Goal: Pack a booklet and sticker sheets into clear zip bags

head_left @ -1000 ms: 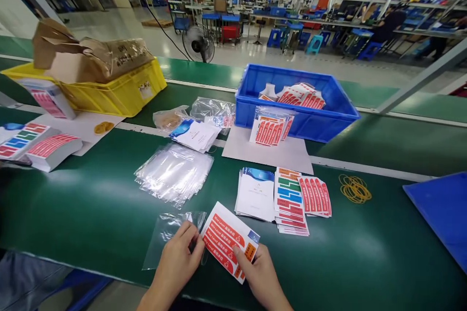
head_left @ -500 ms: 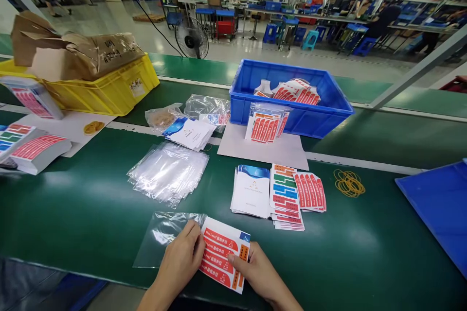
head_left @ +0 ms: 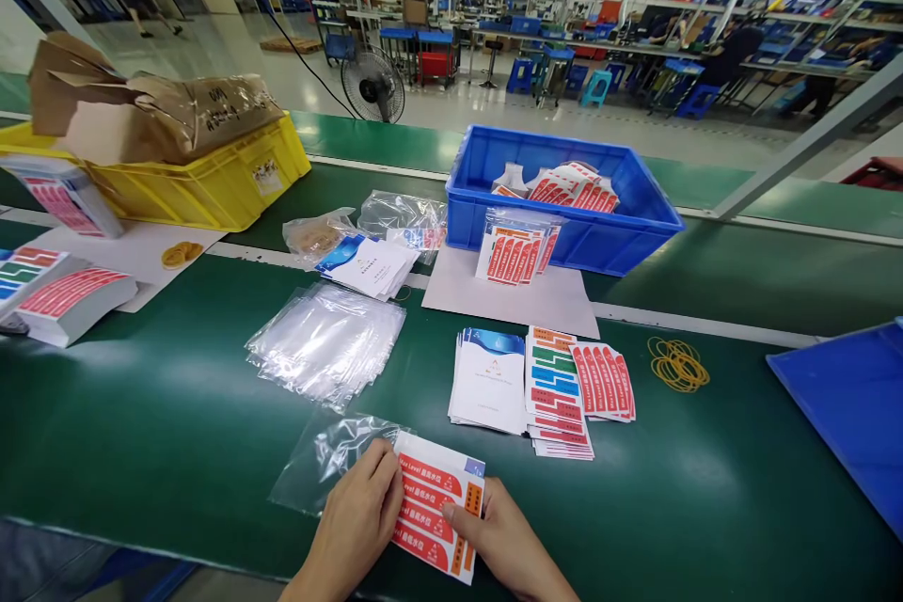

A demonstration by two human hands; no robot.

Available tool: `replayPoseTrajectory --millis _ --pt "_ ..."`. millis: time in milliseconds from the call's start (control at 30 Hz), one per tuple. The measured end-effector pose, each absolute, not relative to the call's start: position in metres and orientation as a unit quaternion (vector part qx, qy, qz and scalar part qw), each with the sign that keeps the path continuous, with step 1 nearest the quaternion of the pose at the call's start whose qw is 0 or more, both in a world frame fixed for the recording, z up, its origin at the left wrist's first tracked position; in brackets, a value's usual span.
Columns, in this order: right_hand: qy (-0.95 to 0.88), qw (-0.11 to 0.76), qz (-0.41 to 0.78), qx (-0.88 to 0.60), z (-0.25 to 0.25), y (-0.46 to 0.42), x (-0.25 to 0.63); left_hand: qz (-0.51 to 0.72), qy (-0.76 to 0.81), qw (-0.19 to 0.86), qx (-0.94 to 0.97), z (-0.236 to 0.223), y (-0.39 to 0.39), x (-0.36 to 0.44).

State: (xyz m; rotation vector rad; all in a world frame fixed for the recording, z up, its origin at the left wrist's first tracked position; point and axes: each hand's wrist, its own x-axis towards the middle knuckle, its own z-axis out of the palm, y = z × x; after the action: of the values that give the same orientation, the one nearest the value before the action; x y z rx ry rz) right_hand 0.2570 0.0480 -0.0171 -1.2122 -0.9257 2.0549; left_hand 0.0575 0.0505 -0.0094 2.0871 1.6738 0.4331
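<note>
My left hand (head_left: 359, 517) pinches the mouth of a clear plastic bag (head_left: 321, 459) lying flat on the green belt near its front edge. My right hand (head_left: 504, 541) grips a set of sticker sheets (head_left: 437, 513) with red labels, whose left end sits at the bag's opening under my left fingers. Just beyond lie three small stacks: white cards (head_left: 489, 381), coloured label sheets (head_left: 557, 390) and red label sheets (head_left: 605, 381). A pile of empty clear bags (head_left: 325, 343) lies to the left.
A blue bin (head_left: 564, 202) with packed stickers stands behind, a packed bag (head_left: 518, 249) leaning on it. A yellow bin (head_left: 190, 174) with a brown bag sits far left, label stacks (head_left: 67, 296) beside it. Rubber bands (head_left: 677, 362) and a blue tray (head_left: 850, 409) lie right.
The sticker sheets have swung from a slant to nearly level and moved left into the bag's mouth. Both hands stayed close together at the belt's front edge.
</note>
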Motion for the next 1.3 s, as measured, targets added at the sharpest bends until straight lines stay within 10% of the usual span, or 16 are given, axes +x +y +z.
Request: replayPoseTrajectory --millis 1300 --pt "-0.436 0.364 0.746 -0.349 0.037 0.083 0.232 0.327 0.523 0.183 0.766 0.056 0.057 0.054"
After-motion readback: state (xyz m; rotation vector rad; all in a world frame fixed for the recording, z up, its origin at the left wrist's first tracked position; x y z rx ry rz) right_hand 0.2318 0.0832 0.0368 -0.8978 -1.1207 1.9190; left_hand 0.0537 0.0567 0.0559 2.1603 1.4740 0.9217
